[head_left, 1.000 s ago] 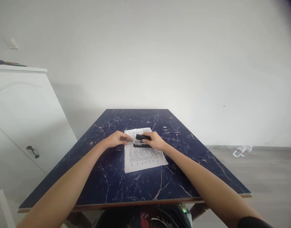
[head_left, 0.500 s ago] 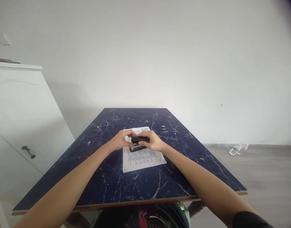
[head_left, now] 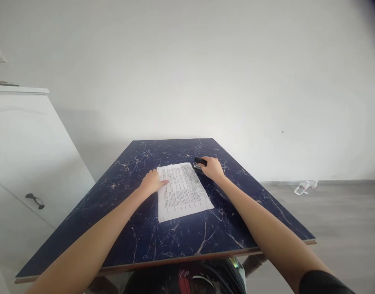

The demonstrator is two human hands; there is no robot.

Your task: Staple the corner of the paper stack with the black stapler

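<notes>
Printed paper sheets (head_left: 183, 194) lie stacked on the dark blue marbled table (head_left: 138, 241). At the stack's left edge rests my left hand (head_left: 152, 182), its thumb on the paper and its fingers beside it; it seems to take hold of the edge. A black stapler (head_left: 200, 162) is gripped in my right hand (head_left: 213, 168), just beyond the top right corner of the sheets. The fingers wrap over the stapler's near end, hiding part of it.
A white cabinet (head_left: 25, 139) with a dark handle (head_left: 34, 201) stands at the left. The pale wall (head_left: 187, 73) rises behind the table. Crumpled clear plastic (head_left: 305, 187) lies on the floor at the right.
The stapler has moved from above the paper's middle to its upper right, in my right hand. My left hand has let go of the stapler and come down on the paper's left edge.
</notes>
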